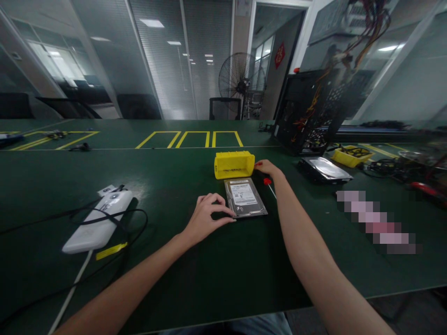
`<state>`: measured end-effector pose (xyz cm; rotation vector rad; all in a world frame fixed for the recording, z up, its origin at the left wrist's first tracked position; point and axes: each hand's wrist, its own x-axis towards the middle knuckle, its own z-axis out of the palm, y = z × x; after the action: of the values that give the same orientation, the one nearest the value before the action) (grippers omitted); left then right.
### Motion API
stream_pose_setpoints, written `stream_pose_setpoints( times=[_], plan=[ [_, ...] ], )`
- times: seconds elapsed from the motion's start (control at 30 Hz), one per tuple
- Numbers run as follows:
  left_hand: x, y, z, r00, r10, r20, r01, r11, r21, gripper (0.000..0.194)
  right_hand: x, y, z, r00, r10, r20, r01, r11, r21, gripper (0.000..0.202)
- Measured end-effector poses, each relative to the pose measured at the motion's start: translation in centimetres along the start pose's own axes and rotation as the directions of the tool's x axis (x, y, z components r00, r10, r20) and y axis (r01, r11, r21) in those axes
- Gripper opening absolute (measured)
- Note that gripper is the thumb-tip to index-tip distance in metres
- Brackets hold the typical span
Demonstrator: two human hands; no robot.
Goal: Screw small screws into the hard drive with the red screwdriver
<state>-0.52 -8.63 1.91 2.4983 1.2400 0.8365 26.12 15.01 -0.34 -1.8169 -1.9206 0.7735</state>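
Note:
A silver hard drive [243, 194] with a white label lies flat on the green table. At its near left corner my left hand [209, 216] is closed in a pinch, thumb and fingertips on the edge. Just behind the drive, a yellow bin [234, 166] has its open side towards me, with small dark bits inside. My right hand [268, 168] reaches to the bin's right edge, fingers mostly closed and partly hidden. Something small and red [258, 164] shows at its fingertips. A screwdriver with a red handle [267, 181] lies under my right wrist, its shaft partly covered.
To the left is a white power strip [101, 221] with tangled black cables. On the right sit another drive [324, 168], a yellow bin [351, 156] and an opened computer case [307, 114] with hanging wires. A blurred-out item [379, 222] lies nearer.

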Motion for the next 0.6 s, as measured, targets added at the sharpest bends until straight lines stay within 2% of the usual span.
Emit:
stream_pose_setpoints(
  times=[0.23, 0.4, 0.6],
  plan=[
    [0.09, 0.02, 0.31, 1.0, -0.006, -0.024, 0.006, 1.0, -0.015, 0.011, 0.02, 0.05, 0.04, 1.0, -0.004, -0.017, 0.004, 1.0, 0.01, 0.031],
    [0.13, 0.16, 0.43, 0.999, -0.051, -0.017, 0.05, 0.998, -0.049, 0.011, 0.28, 0.25, 0.05, 1.0, 0.003, -0.003, -0.003, 1.0, 0.023, 0.031],
    [0.11, 0.01, 0.51, 0.998, -0.068, -0.005, 0.067, 0.996, -0.058, 0.013, 0.24, 0.16, -0.66, 1.0, 0.02, 0.014, -0.021, 0.998, 0.066, 0.033]
  ],
)
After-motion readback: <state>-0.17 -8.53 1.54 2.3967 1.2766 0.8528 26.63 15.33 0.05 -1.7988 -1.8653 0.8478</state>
